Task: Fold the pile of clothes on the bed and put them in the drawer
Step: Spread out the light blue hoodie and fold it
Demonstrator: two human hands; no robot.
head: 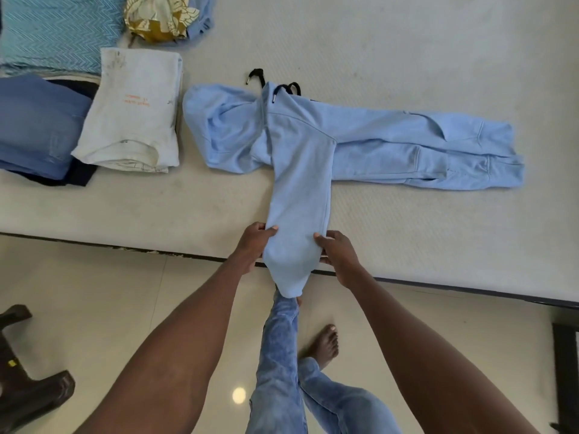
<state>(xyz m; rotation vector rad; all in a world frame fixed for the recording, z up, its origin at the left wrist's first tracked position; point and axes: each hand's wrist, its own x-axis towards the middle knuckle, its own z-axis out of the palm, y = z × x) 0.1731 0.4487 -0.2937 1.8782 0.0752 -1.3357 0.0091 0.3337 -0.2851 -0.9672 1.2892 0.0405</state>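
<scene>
The sleeve end of a light-blue hoodie [313, 145] hung past the bed [407, 42] edge, its cuff folded out of sight. The left hand [253, 245] and right hand [340, 255] each pinched a side of that sleeve. Folded clothes [131, 111] sat left, partly cut off, beside an unfolded pile [159, 17].

Both bare forearms reaching forward and inward, left hand [255, 245] with thumb on top and fingers curled beneath, pinching the left edge of a light blue hoodie sleeve [297, 220], right hand [340, 255] gripping the opposite edge likewise, hands near each other.
</scene>
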